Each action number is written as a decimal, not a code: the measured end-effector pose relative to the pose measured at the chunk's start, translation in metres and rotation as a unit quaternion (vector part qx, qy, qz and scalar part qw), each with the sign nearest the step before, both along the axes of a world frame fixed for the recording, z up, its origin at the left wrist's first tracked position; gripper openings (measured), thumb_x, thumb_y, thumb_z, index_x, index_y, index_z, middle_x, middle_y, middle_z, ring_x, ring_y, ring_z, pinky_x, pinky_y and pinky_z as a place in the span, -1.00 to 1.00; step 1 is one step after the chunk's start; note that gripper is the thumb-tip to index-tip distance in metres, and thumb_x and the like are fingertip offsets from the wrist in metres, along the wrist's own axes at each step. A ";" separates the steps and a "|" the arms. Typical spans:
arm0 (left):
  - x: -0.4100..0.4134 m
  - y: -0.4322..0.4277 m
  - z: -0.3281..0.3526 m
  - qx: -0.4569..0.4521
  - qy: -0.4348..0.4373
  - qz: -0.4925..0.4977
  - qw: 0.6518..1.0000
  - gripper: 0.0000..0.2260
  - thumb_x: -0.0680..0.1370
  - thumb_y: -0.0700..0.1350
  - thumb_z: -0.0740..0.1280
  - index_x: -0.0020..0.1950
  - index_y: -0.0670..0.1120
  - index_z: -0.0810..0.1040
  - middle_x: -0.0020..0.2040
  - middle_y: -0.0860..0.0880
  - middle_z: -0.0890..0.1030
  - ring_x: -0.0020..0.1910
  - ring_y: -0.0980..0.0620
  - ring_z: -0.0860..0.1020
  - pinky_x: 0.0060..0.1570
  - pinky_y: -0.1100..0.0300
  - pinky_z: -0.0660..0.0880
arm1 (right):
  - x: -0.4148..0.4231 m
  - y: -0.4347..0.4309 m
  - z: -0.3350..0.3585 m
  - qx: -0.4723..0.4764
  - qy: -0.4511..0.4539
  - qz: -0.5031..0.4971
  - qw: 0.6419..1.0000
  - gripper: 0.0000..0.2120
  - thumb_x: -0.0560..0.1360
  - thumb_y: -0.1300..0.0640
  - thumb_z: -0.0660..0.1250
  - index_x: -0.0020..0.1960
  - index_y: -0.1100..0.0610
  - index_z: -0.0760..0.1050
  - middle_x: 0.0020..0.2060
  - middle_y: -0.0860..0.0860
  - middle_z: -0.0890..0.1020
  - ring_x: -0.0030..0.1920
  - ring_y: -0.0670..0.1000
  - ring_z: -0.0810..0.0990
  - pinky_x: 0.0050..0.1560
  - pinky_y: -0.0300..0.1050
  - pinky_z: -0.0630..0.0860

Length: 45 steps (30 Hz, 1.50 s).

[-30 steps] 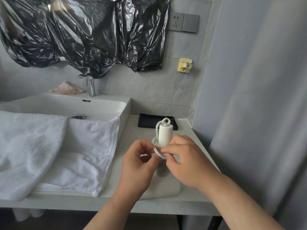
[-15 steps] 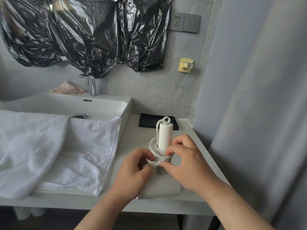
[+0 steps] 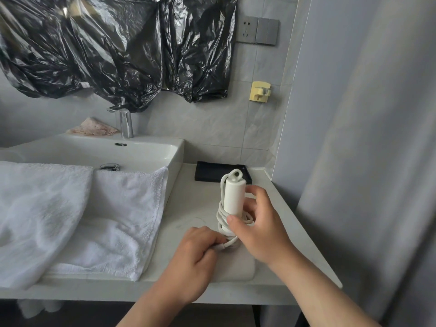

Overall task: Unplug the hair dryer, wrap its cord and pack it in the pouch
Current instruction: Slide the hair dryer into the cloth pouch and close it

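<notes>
Several cord point(image 3: 220, 215) coils, white hair dryer point(image 3: 233, 197) — cylindrical, upright

Open strip of counter point(image 3: 188, 208) between towel point(image 3: 118, 220) and hair dryer point(image 3: 233, 197), towel draped over the sink point(image 3: 141, 152) rim at left, black tray point(image 3: 212, 173) behind the dryer, grey curtain point(image 3: 354, 161) close on the right.

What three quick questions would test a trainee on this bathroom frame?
1. True or false: the cord is coiled round the hair dryer.
2. The left hand pinches: A) the cord, B) the white towel, C) the black tray?
3. Which hand grips the hair dryer?
Key: 1 true; 2 A; 3 the right hand.
</notes>
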<state>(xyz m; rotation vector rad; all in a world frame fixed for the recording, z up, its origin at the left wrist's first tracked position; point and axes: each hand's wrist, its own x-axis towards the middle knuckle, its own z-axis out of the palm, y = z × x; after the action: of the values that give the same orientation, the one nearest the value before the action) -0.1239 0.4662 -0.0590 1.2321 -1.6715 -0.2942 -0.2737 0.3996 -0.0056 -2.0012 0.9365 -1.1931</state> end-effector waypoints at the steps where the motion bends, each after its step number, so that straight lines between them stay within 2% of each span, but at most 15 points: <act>1: 0.001 -0.002 -0.003 -0.010 -0.016 0.006 1.000 -0.86 0.48 0.07 0.18 -0.15 0.29 0.50 -0.14 0.16 0.53 -0.05 0.19 0.43 -0.05 0.43 0.29 | 0.001 -0.001 0.000 0.008 -0.003 0.010 1.000 -0.59 0.36 0.05 0.39 0.15 -0.18 0.36 -0.06 -0.12 0.68 -0.08 -0.14 0.64 -0.10 -0.22 0.55; 3: 0.003 -0.006 -0.009 -0.025 -0.038 0.026 0.999 -0.98 0.47 0.15 0.30 -0.17 0.29 0.48 -0.16 0.18 0.51 -0.06 0.20 0.42 -0.07 0.43 0.29 | 0.003 -0.003 0.001 0.000 -0.007 0.024 1.000 -0.77 0.34 0.07 0.35 -0.02 -0.11 0.49 -0.20 -0.14 0.65 -0.18 -0.10 0.60 -0.14 -0.10 0.53; 5: 0.006 -0.009 -0.014 -0.035 -0.039 0.047 0.998 -0.93 0.44 0.16 0.34 -0.20 0.21 0.50 -0.15 0.17 0.50 -0.09 0.18 0.43 -0.11 0.42 0.30 | 0.004 -0.003 0.000 0.004 -0.015 0.038 0.999 -0.92 0.33 0.10 0.32 -0.18 -0.05 0.50 -0.34 -0.14 0.57 -0.29 -0.10 0.49 -0.23 -0.12 0.45; 8: 0.010 -0.009 -0.014 -0.032 0.002 0.028 0.999 -0.83 0.45 0.13 0.35 -0.22 0.07 0.53 -0.15 0.12 0.49 -0.13 0.10 0.49 -0.16 0.37 0.36 | 0.005 -0.005 -0.001 0.031 -0.026 0.067 0.997 -0.89 0.33 0.12 0.32 -0.25 -0.10 0.50 -0.39 -0.16 0.51 -0.31 -0.11 0.44 -0.28 -0.20 0.39; 10: 0.014 -0.009 -0.014 -0.031 -0.003 0.014 0.999 -0.74 0.47 0.15 0.32 -0.22 -0.03 0.55 -0.17 0.09 0.50 -0.16 0.07 0.51 -0.17 0.28 0.42 | 0.005 -0.007 -0.001 0.056 -0.046 0.083 0.994 -0.93 0.29 0.07 0.34 -0.24 -0.07 0.52 -0.39 -0.17 0.50 -0.32 -0.13 0.43 -0.26 -0.24 0.38; 16: 0.024 -0.007 -0.012 -0.010 -0.061 0.002 0.998 -0.63 0.52 0.19 0.22 -0.25 -0.09 0.49 -0.19 0.08 0.47 -0.21 0.09 0.47 -0.17 0.22 0.43 | 0.007 -0.014 -0.005 0.093 -0.091 0.109 0.985 -0.71 0.23 -0.01 0.37 -0.10 0.09 0.58 -0.22 0.06 0.57 -0.19 -0.03 0.52 -0.12 -0.09 0.44; 20: 0.019 -0.009 -0.013 0.002 -0.134 0.013 0.991 -0.76 0.53 0.20 0.15 -0.28 0.13 0.32 -0.14 0.24 0.37 -0.12 0.12 0.41 -0.13 0.40 0.29 | 0.015 -0.014 -0.005 0.086 -0.097 0.102 0.986 -0.82 0.26 0.06 0.34 -0.14 0.04 0.52 -0.28 0.02 0.52 -0.23 0.01 0.47 -0.17 0.01 0.41; 23: 0.016 -0.008 -0.011 0.019 -0.159 0.015 0.987 -0.78 0.52 0.21 0.11 -0.27 0.17 0.27 -0.13 0.24 0.34 -0.09 0.10 0.39 -0.11 0.42 0.26 | 0.024 -0.013 0.000 0.095 -0.074 0.074 0.990 -0.76 0.28 0.06 0.48 -0.13 0.08 0.50 -0.32 -0.07 0.57 -0.27 -0.06 0.54 -0.19 -0.09 0.50; 25: 0.017 -0.009 -0.012 0.019 -0.158 0.015 0.987 -0.78 0.52 0.23 0.12 -0.27 0.18 0.29 -0.12 0.23 0.35 -0.08 0.09 0.40 -0.11 0.41 0.26 | 0.026 -0.013 0.000 0.101 -0.068 0.049 0.991 -0.70 0.25 0.05 0.55 -0.13 0.11 0.52 -0.32 -0.08 0.61 -0.28 -0.08 0.58 -0.19 -0.13 0.54; 28: 0.019 -0.008 -0.013 0.031 -0.128 0.003 0.991 -0.73 0.52 0.27 0.15 -0.33 0.20 0.30 -0.10 0.20 0.39 -0.11 0.12 0.42 -0.15 0.41 0.27 | 0.027 -0.014 -0.001 0.118 -0.083 0.040 0.989 -0.73 0.22 0.07 0.50 -0.16 0.17 0.56 -0.34 -0.04 0.61 -0.30 -0.07 0.58 -0.21 -0.09 0.53; 34: 0.025 -0.007 -0.008 0.094 -0.022 -0.045 0.994 -0.61 0.52 0.19 0.26 -0.33 -0.09 0.46 -0.07 0.06 0.49 -0.26 0.16 0.44 -0.24 0.36 0.31 | 0.023 -0.022 -0.002 0.135 -0.080 0.085 0.984 -0.79 0.22 0.14 0.48 -0.15 0.14 0.64 -0.24 0.02 0.67 -0.22 -0.05 0.63 -0.14 -0.11 0.55; 38: 0.027 -0.003 -0.004 0.118 -0.028 -0.067 0.990 -0.64 0.59 0.03 0.31 -0.39 0.00 0.40 0.01 0.03 0.50 -0.22 0.20 0.46 -0.23 0.42 0.29 | 0.015 -0.029 0.004 0.160 -0.036 0.184 0.969 -0.72 0.21 0.17 0.48 -0.10 0.22 0.62 -0.16 0.12 0.65 -0.11 0.06 0.62 -0.02 -0.02 0.55; 41: 0.025 -0.003 -0.007 0.112 -0.049 -0.053 0.991 -0.64 0.60 0.02 0.31 -0.40 0.08 0.39 0.04 0.09 0.48 -0.21 0.23 0.48 -0.24 0.45 0.28 | 0.014 -0.035 0.008 0.214 -0.048 0.268 0.938 -0.72 0.15 0.15 0.47 -0.14 0.12 0.61 -0.16 0.10 0.67 -0.07 0.09 0.62 0.00 -0.04 0.55; 43: 0.023 -0.004 -0.009 0.104 -0.045 -0.045 0.993 -0.64 0.57 0.09 0.30 -0.41 0.08 0.38 0.05 0.11 0.47 -0.19 0.22 0.49 -0.23 0.47 0.29 | 0.016 -0.037 0.008 0.227 -0.061 0.273 0.933 -0.74 0.15 0.15 0.48 -0.16 0.10 0.60 -0.17 0.10 0.65 -0.07 0.10 0.60 0.00 -0.04 0.53; 45: 0.021 -0.006 -0.011 0.098 -0.031 -0.032 0.994 -0.65 0.53 0.17 0.27 -0.43 0.10 0.37 0.04 0.14 0.47 -0.14 0.19 0.50 -0.20 0.48 0.29 | 0.021 -0.036 0.005 0.208 -0.072 0.216 0.951 -0.76 0.18 0.17 0.48 -0.17 0.12 0.59 -0.20 0.08 0.62 -0.13 0.07 0.58 -0.04 -0.05 0.51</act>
<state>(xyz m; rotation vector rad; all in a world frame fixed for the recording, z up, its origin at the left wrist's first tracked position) -0.1032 0.4603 -0.0697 1.3457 -1.7698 -0.4735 -0.2531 0.3636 -0.0001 -1.6396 0.5744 -0.8055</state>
